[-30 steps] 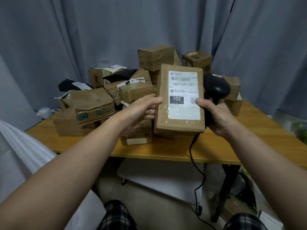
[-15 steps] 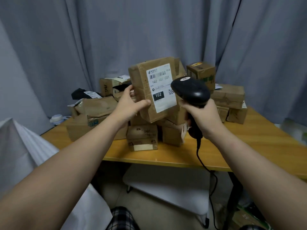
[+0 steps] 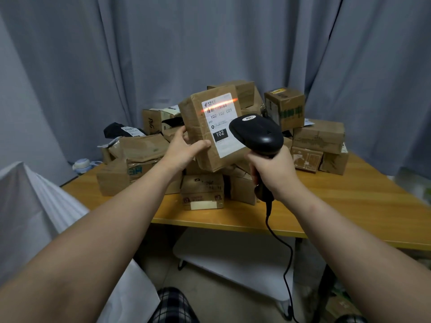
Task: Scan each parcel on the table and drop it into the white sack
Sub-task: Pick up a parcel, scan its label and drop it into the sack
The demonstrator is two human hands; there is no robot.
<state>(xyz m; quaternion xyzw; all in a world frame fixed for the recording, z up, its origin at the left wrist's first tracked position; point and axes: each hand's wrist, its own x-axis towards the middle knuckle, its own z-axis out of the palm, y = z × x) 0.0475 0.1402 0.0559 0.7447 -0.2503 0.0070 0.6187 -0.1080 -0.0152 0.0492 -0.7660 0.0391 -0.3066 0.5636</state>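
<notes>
Fingers and thumb of a person's left hand curl round the lower left corner of a brown parcel. They hold it tilted in the air above the table, its labelled face turned toward the holder.

The right hand is wrapped tight round the handle of a black scanner. The scanner's rounded head sits just in front of the parcel's lower right side and covers part of the white label. An orange-red scan line lies across the barcode at the top of that label. Below the barcode, the number 102 shows in white on a black block. A black cable drops from the scanner's handle, past the table's front edge, toward the floor.

Behind the raised parcel, a heap of cartons is piled on the wooden table, with a black mailing bag at its left end. A small white object rests near the table's far left corner.

The white sack stands at the holder's left, beside the table's left corner and well apart from the held parcel. A low white stand sits on the floor under the table. Grey curtains hang across the back of the room.
</notes>
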